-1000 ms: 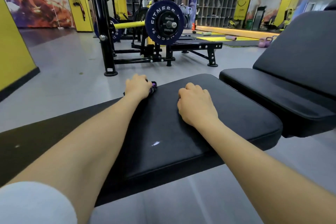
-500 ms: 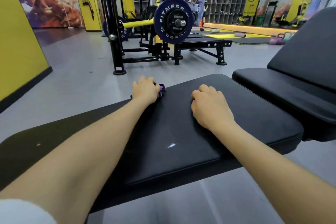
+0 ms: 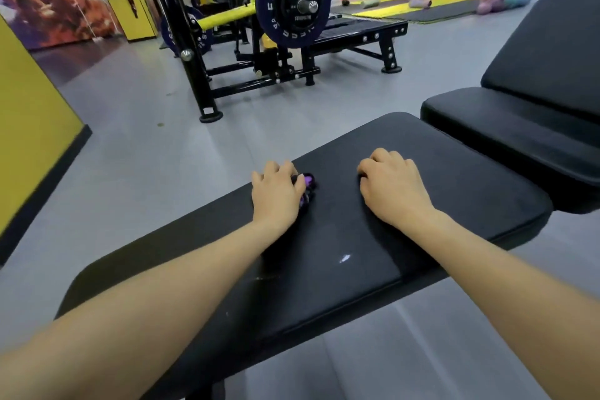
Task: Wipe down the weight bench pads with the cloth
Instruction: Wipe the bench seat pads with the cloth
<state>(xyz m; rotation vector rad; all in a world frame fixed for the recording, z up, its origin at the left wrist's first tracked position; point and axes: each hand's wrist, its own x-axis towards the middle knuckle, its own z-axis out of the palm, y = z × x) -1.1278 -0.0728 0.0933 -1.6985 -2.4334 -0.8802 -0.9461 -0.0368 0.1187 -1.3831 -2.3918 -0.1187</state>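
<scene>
A long black bench pad (image 3: 454,178) runs across the view from lower left to right. My left hand (image 3: 277,193) lies at its far edge and grips a small bunched purple and black cloth (image 3: 307,179), pressing it onto the pad. Most of the cloth is hidden under the hand. My right hand (image 3: 389,185) rests on the pad a little to the right with its fingers curled under, and I see nothing in it. A small white mark (image 3: 344,258) shows on the pad nearer to me.
A second black bench stands to the right, with a seat pad (image 3: 506,127) and a raised backrest (image 3: 558,52). A barbell rack with a blue weight plate (image 3: 292,3) stands beyond on the grey floor. A yellow wall (image 3: 29,127) is at left, kettlebells (image 3: 500,0) far right.
My view has dropped and shifted left, so the bench and rack sit further right in frame. Both hands stay on the pad, the left one still gripping the cloth.
</scene>
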